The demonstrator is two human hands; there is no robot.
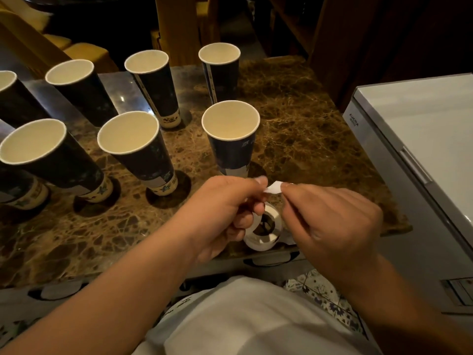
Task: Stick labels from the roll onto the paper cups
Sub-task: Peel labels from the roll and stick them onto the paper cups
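Seven cups [231,139] stand upright in two rows on the marble counter [302,129], dark blue with cream insides, and several show a pale label patch low on the side. Both hands hover over the near edge. Her left hand [225,213] curls around the roll [263,234], fingers [258,207] clenched on its strip, the roll sitting just under them at the counter's edge. Her right hand [332,221] pinches a small white label [273,187] between thumb and forefinger, lifted just in front of the nearest cup. Beside the counter on the right sits a white freezer [422,129].
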